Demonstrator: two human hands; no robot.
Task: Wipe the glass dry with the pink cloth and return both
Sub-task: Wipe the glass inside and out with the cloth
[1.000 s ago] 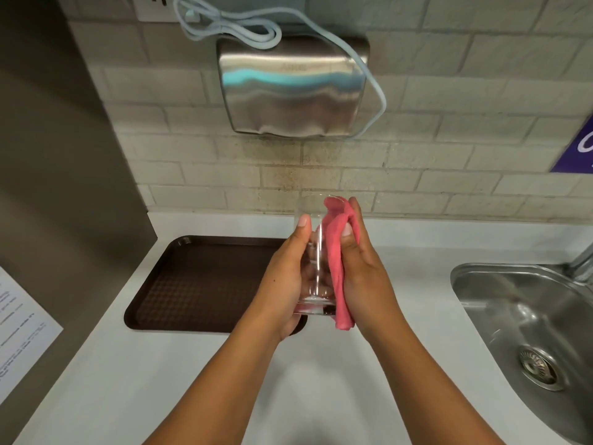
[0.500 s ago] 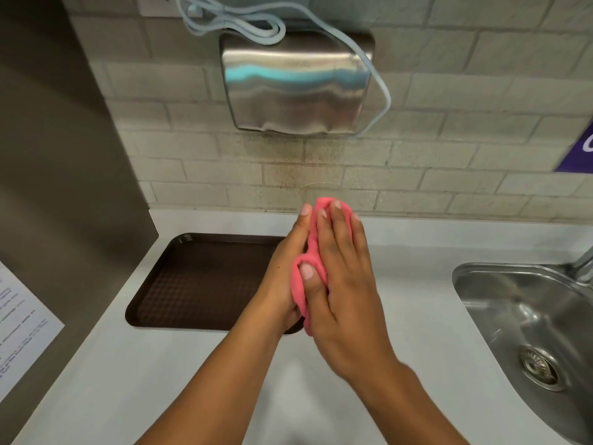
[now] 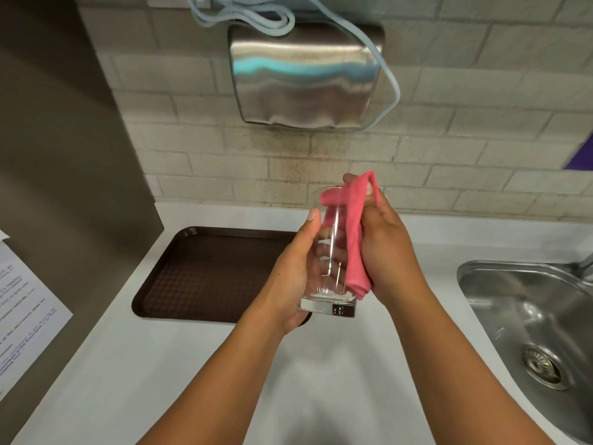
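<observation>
A clear drinking glass (image 3: 324, 248) is held upright above the white counter, near the right end of the tray. My left hand (image 3: 292, 277) wraps its left side and base, thumb up along the wall. The pink cloth (image 3: 354, 232) hangs folded against the glass's right side, with its top corner draped over the rim. My right hand (image 3: 385, 248) presses the cloth to the glass from the right, fingertips at the rim.
A brown tray (image 3: 205, 271) lies on the white counter (image 3: 160, 380) to the left. A steel sink (image 3: 529, 322) is at the right. A steel hand dryer (image 3: 305, 75) with a looped cable hangs on the brick wall. A paper notice (image 3: 22, 313) hangs on the dark panel at left.
Half a second ago my right hand lay across the front of the glass with the cloth. It has swung back to the glass's right side, and the glass shows again.
</observation>
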